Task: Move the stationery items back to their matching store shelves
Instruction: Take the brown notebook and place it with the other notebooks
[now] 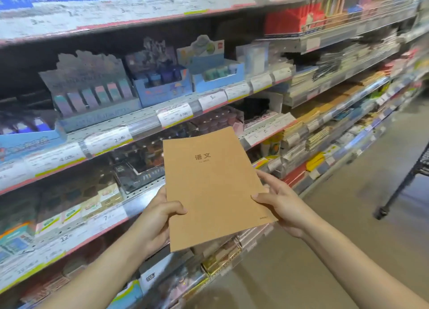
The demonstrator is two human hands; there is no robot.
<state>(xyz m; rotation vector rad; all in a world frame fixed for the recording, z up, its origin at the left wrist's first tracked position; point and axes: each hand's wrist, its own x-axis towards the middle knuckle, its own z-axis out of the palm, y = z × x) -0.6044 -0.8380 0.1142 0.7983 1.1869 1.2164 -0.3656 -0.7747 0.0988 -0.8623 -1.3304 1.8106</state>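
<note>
A thin brown kraft-paper notebook (pixel 213 188) with two printed characters on its cover is held upright in front of the store shelves (pixel 144 120). My left hand (pixel 157 218) grips its lower left edge, thumb on the cover. My right hand (pixel 278 199) pinches its right edge, thumb on the cover and fingers behind. Stacks of similar brown notebooks (pixel 308 116) lie on a shelf further right.
The shelves on the left carry display boxes of erasers and correction tapes (pixel 97 95) with price tags along their rails. Flat notebooks fill the shelves on the right. A black wheeled cart frame (pixel 404 183) stands on the grey floor at the right edge.
</note>
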